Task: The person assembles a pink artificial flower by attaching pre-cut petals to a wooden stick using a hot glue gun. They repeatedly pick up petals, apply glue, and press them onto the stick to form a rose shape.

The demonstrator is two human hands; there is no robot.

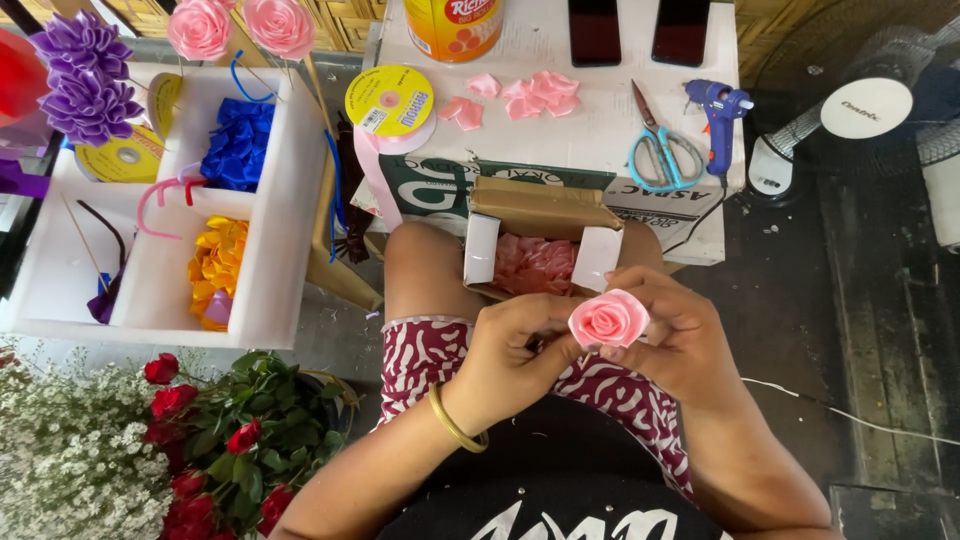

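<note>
Two bare hands meeting over the lap, closing together around a small pink ribbon rose (pixel 609 318) of folded satin. Left hand (pixel 512 355), wearing a thin gold bangle (pixel 453 421) at the wrist, curling in from the left, fingers bent and pressing the underside of the flower. Right hand (pixel 680 335) cupping from the right, fingertips pinching the rim of the petals. Both grips clamping on the rose, holding it face up just above a red-and-white patterned cloth (pixel 440 352) covering the thigh.

Sitting at near left, a bunch of red roses with green leaves (pixel 235 440) beside a spray of tiny white flowers (pixel 70 450).

Resting just beyond the hands, between the knees, a small open cardboard box (pixel 540 210) filled with pink ribbon petals (pixel 535 265).

Lying farther left, a white partitioned tray (pixel 280 210) carrying blue ribbon pieces (pixel 238 145) and yellow ribbon pieces (pixel 215 262).

Spreading at the far side, a white low table (pixel 600 130) bearing loose pink petals (pixel 525 95), a yellow-faced spool of pink ribbon (pixel 390 100), blue-handled scissors (pixel 660 150) and, just to their right, a blue glue gun (pixel 720 115).

Standing at far left, purple ribbon flowers (pixel 85 75) and two pink ribbon roses on sticks (pixel 240 28).
</note>
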